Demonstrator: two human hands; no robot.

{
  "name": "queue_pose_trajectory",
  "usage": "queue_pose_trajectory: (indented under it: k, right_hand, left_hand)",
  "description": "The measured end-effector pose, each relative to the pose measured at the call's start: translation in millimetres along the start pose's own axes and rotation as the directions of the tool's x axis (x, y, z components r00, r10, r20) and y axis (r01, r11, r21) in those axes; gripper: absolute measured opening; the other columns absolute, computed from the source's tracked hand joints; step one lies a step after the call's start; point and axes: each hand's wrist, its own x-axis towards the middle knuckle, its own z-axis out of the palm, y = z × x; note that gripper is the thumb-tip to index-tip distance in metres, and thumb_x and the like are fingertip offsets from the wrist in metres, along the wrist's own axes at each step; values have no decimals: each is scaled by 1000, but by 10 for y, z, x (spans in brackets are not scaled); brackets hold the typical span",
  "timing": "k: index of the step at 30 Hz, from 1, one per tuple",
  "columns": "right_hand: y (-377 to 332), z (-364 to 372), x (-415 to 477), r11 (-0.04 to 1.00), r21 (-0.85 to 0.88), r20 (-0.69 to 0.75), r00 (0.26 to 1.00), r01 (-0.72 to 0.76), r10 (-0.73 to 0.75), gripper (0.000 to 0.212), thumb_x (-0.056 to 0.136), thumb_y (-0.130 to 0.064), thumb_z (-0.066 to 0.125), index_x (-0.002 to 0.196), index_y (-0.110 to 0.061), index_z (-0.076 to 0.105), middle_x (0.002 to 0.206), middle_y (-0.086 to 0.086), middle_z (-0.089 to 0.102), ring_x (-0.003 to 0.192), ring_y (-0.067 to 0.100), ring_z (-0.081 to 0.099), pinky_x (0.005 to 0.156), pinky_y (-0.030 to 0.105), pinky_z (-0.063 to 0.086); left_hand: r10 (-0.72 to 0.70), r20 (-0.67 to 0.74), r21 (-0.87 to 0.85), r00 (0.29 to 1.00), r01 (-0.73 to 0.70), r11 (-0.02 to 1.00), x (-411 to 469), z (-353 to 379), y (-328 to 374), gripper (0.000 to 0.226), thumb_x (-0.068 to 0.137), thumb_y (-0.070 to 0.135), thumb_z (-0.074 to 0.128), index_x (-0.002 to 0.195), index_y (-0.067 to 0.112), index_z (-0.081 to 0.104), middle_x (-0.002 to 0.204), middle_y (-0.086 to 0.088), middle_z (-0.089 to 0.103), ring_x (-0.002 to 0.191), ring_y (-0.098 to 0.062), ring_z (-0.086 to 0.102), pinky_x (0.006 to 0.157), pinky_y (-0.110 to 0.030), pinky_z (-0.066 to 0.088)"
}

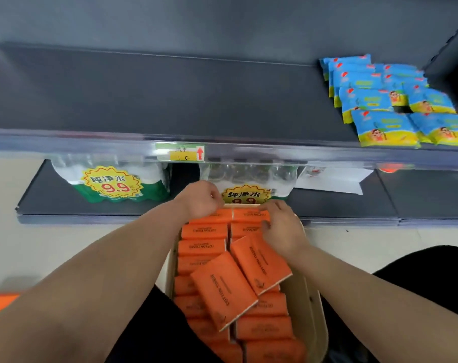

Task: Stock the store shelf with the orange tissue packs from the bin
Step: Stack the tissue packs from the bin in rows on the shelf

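Head view — left hand (200, 199) and right hand (281, 226), grips curled round orange tissue packs (250, 215) in the bin (313, 307).

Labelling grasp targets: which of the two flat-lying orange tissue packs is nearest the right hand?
The farther flat pack, its far corner right beside the right hand; the other flat pack lies lower left, farther from that hand.

The left hand (200, 199) and right hand (281, 226) hide their own fingertips; the bottom edge cuts off the beige oval bin (311, 310).
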Motion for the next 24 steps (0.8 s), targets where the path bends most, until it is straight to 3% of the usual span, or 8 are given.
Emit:
queue_pose_trajectory:
  k: [3,7,10,13,15,19,24]
  right_hand:
    - [26,48,0,999,-33,-13,1000,-17,17,37,89,-14,49,126,-16,55,127,5,55,116,22,53,100,35,43]
    - [3,130,-157,994,29,8,995,-105,104,33,92,-20,47,124,-18,54,121,7,59,108,24,56,96,39,46]
    - [-79,57,-361,992,43,20,993,-118,117,33,90,-24,47,122,-21,53,119,4,59,110,23,55,95,41,46]
    - [-116,-85,-406,997,7,-54,996,-74,75,36,85,-25,45,118,-20,58,115,3,62,107,23,58,94,38,47]
    - [-133,-138,-461,998,-38,-74,996,-48,45,39,85,-20,47,123,-17,56,121,6,59,113,25,54,96,35,44]
    - [-69,-124,-840,996,-58,-34,997,-73,71,47,86,-18,52,132,-11,48,133,13,49,124,29,45,103,36,36]
    - [47,-25,-1087,999,14,23,999,-38,38,36,84,-23,52,120,-19,53,121,7,54,114,29,52,95,38,45]
  left_hand:
    - [35,-6,-66,999,-35,997,-30,94,127,13,86,22,59,88,19,72,98,5,68,90,-13,63,82,-30,54]
    - [40,54,8,998,-41,999,-224,163,179,13,89,26,61,93,15,69,97,5,63,94,-15,61,80,-25,49]
    - [15,59,86,998,-20,996,-546,92,227,14,88,32,60,91,20,67,102,2,67,97,-18,62,87,-33,52]
    - [94,129,222,987,-121,968,-763,0,335,22,89,31,60,106,19,68,111,0,66,104,-18,60,90,-32,49]
    - [125,97,286,987,-147,947,-848,-53,343,26,89,29,60,112,19,66,117,1,63,108,-18,57,92,-31,48]
    - [88,-59,246,994,-71,967,-1102,22,281,21,87,20,61,105,13,70,113,-3,66,108,-20,59,92,-32,49]
    - [107,12,365,994,-104,925,-1395,276,313,34,86,27,65,118,16,63,122,-2,60,112,-20,55,96,-36,47]
